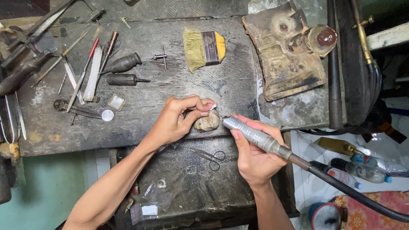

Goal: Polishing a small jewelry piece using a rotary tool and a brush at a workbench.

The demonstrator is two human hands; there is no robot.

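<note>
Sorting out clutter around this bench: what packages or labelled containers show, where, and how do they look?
Plastic bags: lower tray, clear, one with a white slip.
Bottles: floor at right, lying down, clear with blue caps and labels.
No signs or screens.

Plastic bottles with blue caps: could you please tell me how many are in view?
2. One clear plastic bottle lies on the floor at far right; a second clear plastic bottle lies just left of and below it, beside the black hose. Others may be hidden.

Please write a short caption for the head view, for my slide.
Left hand holds a small metal piece on a bench peg; right hand holds a rotary handpiece against it.
</note>
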